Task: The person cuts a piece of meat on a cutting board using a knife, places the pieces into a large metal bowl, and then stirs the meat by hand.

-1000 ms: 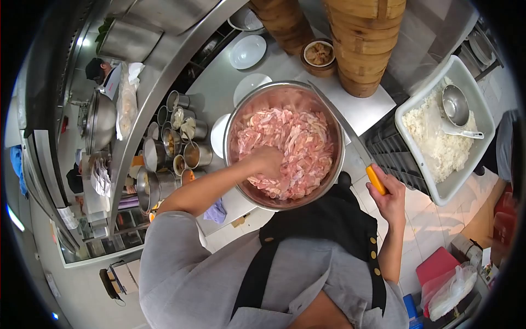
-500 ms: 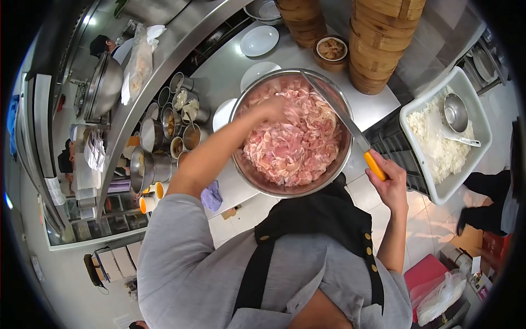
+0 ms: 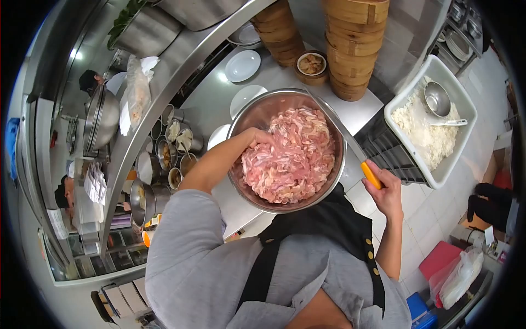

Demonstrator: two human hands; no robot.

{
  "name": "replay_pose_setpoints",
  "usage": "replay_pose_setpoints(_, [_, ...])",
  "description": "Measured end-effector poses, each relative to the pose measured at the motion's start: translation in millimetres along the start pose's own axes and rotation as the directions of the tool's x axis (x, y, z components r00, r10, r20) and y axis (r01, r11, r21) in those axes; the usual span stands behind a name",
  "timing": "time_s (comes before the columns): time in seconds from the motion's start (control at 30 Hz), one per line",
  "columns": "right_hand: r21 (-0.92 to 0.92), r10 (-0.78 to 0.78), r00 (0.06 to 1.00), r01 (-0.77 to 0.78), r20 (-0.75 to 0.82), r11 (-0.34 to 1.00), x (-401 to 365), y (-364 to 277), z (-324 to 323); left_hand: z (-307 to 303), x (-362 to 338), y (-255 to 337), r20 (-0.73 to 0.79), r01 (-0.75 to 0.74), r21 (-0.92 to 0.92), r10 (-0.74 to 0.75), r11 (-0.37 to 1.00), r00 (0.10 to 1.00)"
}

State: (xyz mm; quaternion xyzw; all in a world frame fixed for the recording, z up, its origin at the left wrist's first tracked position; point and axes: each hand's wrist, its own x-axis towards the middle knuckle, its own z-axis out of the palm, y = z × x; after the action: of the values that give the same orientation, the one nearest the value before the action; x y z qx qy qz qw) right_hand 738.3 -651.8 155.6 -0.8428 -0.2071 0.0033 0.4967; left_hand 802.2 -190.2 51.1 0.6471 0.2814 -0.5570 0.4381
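A large steel bowl (image 3: pixel 255 107) in front of me is heaped with sliced raw meat (image 3: pixel 296 153), pink with pale fatty bits. My left hand (image 3: pixel 261 137) reaches in from the left and presses into the meat; its fingers are mostly hidden there. On the right, my right hand (image 3: pixel 386 187) is closed round the yellow handle of a long knife (image 3: pixel 350 143). The blade slants up and left along the bowl's right rim, its tip near the bowl's far edge.
Bamboo steamers (image 3: pixel 356 49) stand in stacks beyond the bowl, beside a small steamer with a filled dish (image 3: pixel 311 64). White plates (image 3: pixel 243 66) lie on the steel counter (image 3: pixel 203 101). Metal containers (image 3: pixel 164 151) crowd the left. At right, a white tub (image 3: pixel 468 104) holds rice and a ladle.
My left hand has moved left and lower in the bowl, sinking into the meat. My right hand still holds the knife along the rim. The camera view has shifted, so the surroundings sit differently.
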Motion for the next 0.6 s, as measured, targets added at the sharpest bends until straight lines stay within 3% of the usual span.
replay_pose_setpoints(0.03, [-0.004, 0.011, 1.000, -0.011, -0.003, 1.000, -2, -1, 0, 0, 4, -5, 0.174, 0.011, 0.034, -0.016, 0.999, 0.985])
replay_pose_setpoints(0.07, [-0.010, 0.020, 1.000, -0.020, -0.011, 1.000, -1, -1, 0, 8, -10, -1, 0.120, -0.090, 0.123, 0.075, 0.988, 0.990])
replay_pose_setpoints(0.1, [-0.013, 0.030, 0.999, -0.030, -0.013, 0.999, -2, -1, 1, 6, -16, -1, 0.125, -0.084, 0.122, 0.068, 0.989, 0.990])
replay_pose_setpoints(0.17, [0.006, 0.026, 1.000, -0.026, -0.010, 1.000, 0, 2, 3, 4, -35, 4, 0.084, -0.453, 0.165, 0.445, 0.876, 0.891])
replay_pose_setpoints(0.23, [0.033, 0.015, 1.000, -0.016, 0.003, 0.999, 4, 4, 7, 22, -87, 34, -0.153, -0.444, 0.094, 0.453, 0.891, 0.878])
replay_pose_setpoints(0.27, [0.026, 0.018, 1.000, -0.018, 0.024, 1.000, 7, 4, 7, 26, -105, 42, -0.098, -0.503, 0.133, 0.516, 0.854, 0.851])
replay_pose_setpoints(0.3, [0.019, 0.017, 0.999, -0.018, 0.045, 1.000, 10, 4, 7, 31, -110, 38, -0.111, -0.499, 0.119, 0.511, 0.858, 0.852])
replay_pose_setpoints(0.37, [0.016, 0.016, 0.996, -0.018, 0.085, 1.000, 14, 2, 7, 44, -119, 31, -0.220, -0.351, 0.691, 0.646, 0.632, 0.731])
replay_pose_setpoints(0.4, [0.007, 0.002, 0.995, -0.002, 0.105, 1.000, 16, 2, 6, 57, -128, 20, -0.174, -0.313, 0.808, 0.710, 0.499, 0.683])
replay_pose_setpoints(0.47, [0.005, -0.016, 0.992, 0.015, 0.126, 1.000, 16, 5, 5, 88, -101, -42, -0.402, -0.056, 0.880, 0.804, 0.471, 0.438])
replay_pose_setpoints(0.5, [0.009, -0.024, 0.990, 0.023, 0.138, 1.000, 14, 7, 4, 111, -92, -64, -0.404, -0.049, 0.881, 0.803, 0.470, 0.437])
replay_pose_setpoints(0.57, [0.018, -0.014, 0.990, 0.011, 0.143, 1.000, 12, 12, 7, 149, -72, -90, -0.592, -0.076, 0.740, 0.701, 0.668, 0.399])
replay_pose_setpoints(0.6, [0.031, -0.020, 0.991, 0.016, 0.132, 0.999, 12, 15, 10, 146, -60, -86, -0.590, -0.079, 0.737, 0.696, 0.672, 0.409])
